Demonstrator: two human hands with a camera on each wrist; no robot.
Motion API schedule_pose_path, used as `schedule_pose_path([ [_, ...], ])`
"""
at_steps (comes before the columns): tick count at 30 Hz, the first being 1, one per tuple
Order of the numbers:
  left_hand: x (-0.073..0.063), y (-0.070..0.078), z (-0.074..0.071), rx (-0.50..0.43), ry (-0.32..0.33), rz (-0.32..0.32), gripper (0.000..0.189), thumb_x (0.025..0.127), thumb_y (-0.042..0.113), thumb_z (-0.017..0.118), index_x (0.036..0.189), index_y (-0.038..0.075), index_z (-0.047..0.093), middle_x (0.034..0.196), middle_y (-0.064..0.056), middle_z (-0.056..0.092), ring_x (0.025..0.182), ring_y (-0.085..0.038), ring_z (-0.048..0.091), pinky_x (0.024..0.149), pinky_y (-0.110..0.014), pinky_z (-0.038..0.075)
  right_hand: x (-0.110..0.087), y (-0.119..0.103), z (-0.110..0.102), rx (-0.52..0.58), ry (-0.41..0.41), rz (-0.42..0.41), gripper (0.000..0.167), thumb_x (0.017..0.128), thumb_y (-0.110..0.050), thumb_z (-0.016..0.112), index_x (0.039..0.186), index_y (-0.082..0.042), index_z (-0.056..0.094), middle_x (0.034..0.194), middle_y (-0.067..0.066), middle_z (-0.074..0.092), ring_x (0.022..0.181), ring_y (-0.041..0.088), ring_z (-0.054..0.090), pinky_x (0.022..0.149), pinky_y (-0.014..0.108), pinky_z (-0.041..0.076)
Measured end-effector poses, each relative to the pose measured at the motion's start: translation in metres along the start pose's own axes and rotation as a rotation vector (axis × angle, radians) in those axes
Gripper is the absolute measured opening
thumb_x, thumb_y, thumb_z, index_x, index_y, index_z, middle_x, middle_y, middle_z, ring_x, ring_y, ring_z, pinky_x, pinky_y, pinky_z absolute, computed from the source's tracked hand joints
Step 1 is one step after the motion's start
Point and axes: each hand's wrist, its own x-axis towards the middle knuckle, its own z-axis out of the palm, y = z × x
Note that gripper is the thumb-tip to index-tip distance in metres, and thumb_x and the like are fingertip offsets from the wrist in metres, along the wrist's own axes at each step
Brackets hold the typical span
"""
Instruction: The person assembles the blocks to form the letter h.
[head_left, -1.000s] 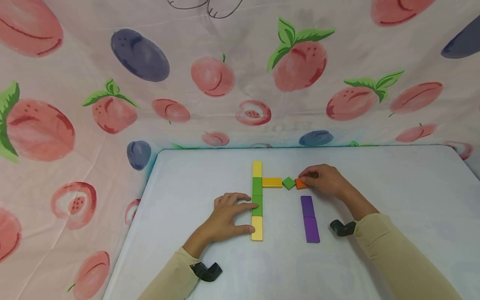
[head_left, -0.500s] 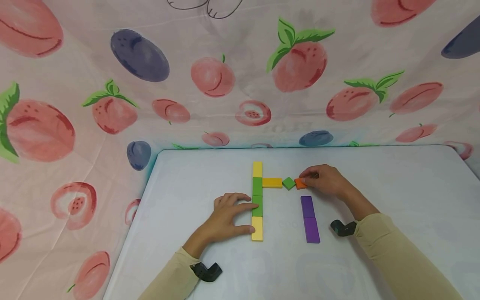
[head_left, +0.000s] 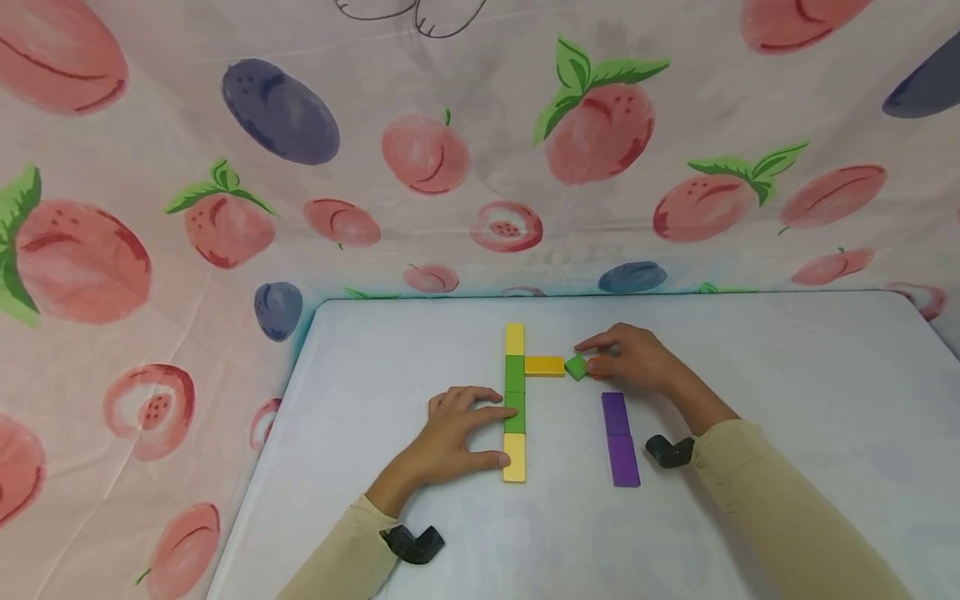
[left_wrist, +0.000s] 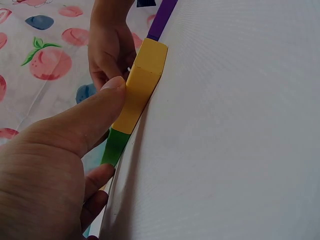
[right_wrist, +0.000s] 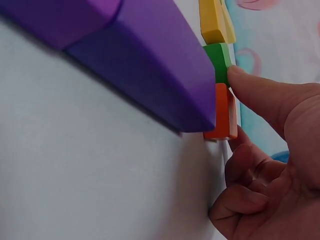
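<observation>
My left hand (head_left: 448,433) lies beside a straight column of yellow and green blocks. Its thumb touches the near yellow block (head_left: 514,465), and the index fingertip rests on a green block (head_left: 517,419) of the column. My right hand (head_left: 637,358) pinches a small green block (head_left: 575,367), turned cornerwise, with the thumb at its right corner and the index finger at its far side. An orange block (right_wrist: 223,112) stands against the green one, mostly hidden under the right hand in the head view. A yellow block (head_left: 544,367) joins the column to the green block.
Two purple blocks (head_left: 620,437) stand end to end just in front of the right hand. All the blocks are on a white table (head_left: 360,350). Fruit-print cloth (head_left: 450,75) hangs behind and along the left.
My right hand has let go of the orange block and shifted slightly left to the small green block. The left hand and the column have not moved.
</observation>
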Motion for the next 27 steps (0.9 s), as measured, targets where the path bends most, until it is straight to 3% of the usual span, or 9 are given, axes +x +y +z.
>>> schedule_pose_path([
  [7, 0.0010, -0.0001, 0.0008, 0.008, 0.003, 0.003, 0.061, 0.086, 0.058, 0.074, 0.143, 0.041, 0.058, 0.147, 0.008, 0.048, 0.138, -0.016, 0.036, 0.109, -0.053, 0.023, 0.0014, -0.0007, 0.0000, 0.005, -0.004, -0.007, 0.027, 0.093, -0.024, 0.074, 0.119, -0.016, 0.078, 0.113, 0.011, 0.068, 0.101, 0.025, 0.057, 0.086, 0.039, 0.044],
  [15, 0.0007, -0.0001, 0.0009, 0.012, 0.004, -0.002, 0.061, 0.086, 0.058, 0.075, 0.142, 0.040, 0.059, 0.147, 0.008, 0.049, 0.137, -0.016, 0.037, 0.109, -0.053, 0.023, 0.0043, 0.0020, 0.0015, 0.014, 0.007, 0.019, 0.027, 0.090, -0.029, 0.076, 0.113, -0.014, 0.077, 0.112, 0.012, 0.068, 0.104, 0.028, 0.058, 0.089, 0.044, 0.044],
  [27, 0.0003, 0.0009, 0.0001, 0.008, 0.003, -0.005, 0.061, 0.086, 0.057, 0.075, 0.142, 0.039, 0.059, 0.148, 0.007, 0.049, 0.137, -0.017, 0.036, 0.110, -0.053, 0.022, 0.0080, -0.0016, 0.0078, 0.025, 0.025, 0.052, 0.027, 0.087, -0.034, 0.079, 0.107, -0.017, 0.078, 0.108, 0.009, 0.067, 0.101, 0.027, 0.056, 0.086, 0.040, 0.042],
])
